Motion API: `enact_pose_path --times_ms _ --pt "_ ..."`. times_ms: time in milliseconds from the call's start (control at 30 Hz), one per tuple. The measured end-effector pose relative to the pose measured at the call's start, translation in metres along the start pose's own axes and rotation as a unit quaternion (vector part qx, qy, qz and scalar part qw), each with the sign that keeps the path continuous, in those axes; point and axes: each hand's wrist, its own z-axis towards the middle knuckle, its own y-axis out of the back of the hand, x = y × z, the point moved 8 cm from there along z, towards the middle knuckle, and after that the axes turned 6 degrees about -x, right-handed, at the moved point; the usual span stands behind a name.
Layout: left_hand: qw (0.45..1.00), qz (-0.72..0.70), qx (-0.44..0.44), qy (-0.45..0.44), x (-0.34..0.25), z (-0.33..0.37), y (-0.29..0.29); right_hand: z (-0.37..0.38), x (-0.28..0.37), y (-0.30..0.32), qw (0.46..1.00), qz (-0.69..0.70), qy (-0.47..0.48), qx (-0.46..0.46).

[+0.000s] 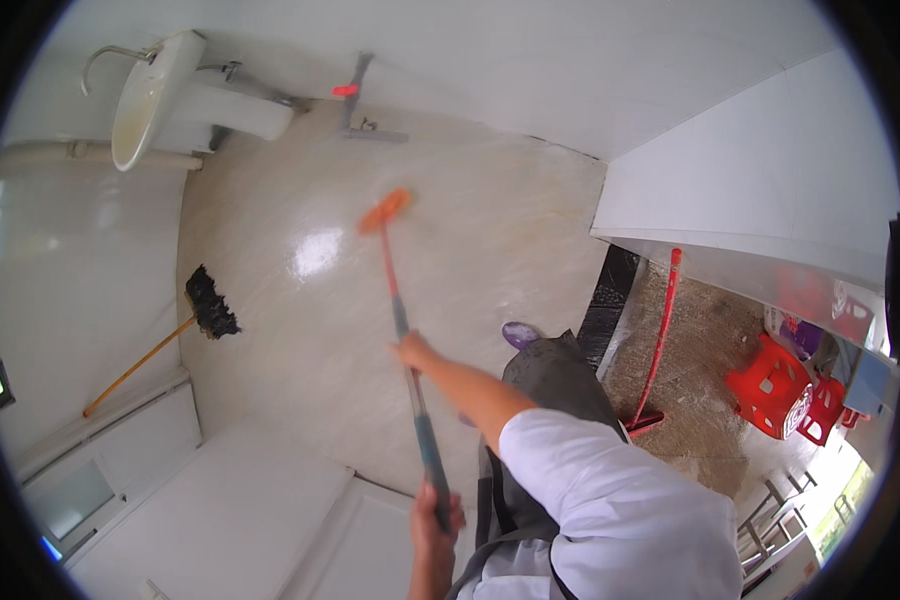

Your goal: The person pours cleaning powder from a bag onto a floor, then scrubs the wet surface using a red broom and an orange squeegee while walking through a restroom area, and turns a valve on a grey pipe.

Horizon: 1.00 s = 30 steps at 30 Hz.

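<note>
A long-handled floor brush slants away from me across the pale, wet-looking floor. Its orange head rests on the floor and is smeared by motion, so the bristles cannot be made out. Red, grey and teal sections make up the pole. My right hand is closed around the middle of the pole, with that arm stretched out in a white short sleeve. Lower down, my left hand grips the teal end close to my body. A purple shoe shows beyond my dark apron.
A white pedestal sink stands far left, near a grey floor pipe. At left, a black mop leans by the wall. Past a dark threshold on the right are a red-handled broom and red stools.
</note>
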Motion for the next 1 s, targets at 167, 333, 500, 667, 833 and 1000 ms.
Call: enact_pose_path --times_ms 167,333,500,667,833,1000 --pt "0.998 -0.05 -0.032 -0.039 -0.026 0.077 -0.077 -0.054 0.036 0.041 0.977 0.114 0.126 0.128" --pt "0.954 0.249 0.148 -0.078 -0.006 0.071 -0.134 -0.14 0.013 0.178 0.98 0.126 0.08 0.132" --pt "0.943 0.275 0.098 -0.156 -0.022 0.065 -0.039 -0.243 -0.028 0.316 0.981 -0.192 0.023 0.024" --pt "0.975 0.085 -0.173 -0.108 0.049 0.019 0.17 -0.31 -0.031 0.366 0.794 -0.598 0.086 -0.068" --pt "0.976 0.096 -0.197 -0.011 0.186 -0.008 0.258 -0.184 0.071 0.257 0.821 -0.538 0.179 -0.067" --pt "0.978 0.104 -0.173 -0.055 0.172 0.027 0.272 -0.037 0.2 0.081 0.906 -0.378 0.187 -0.028"
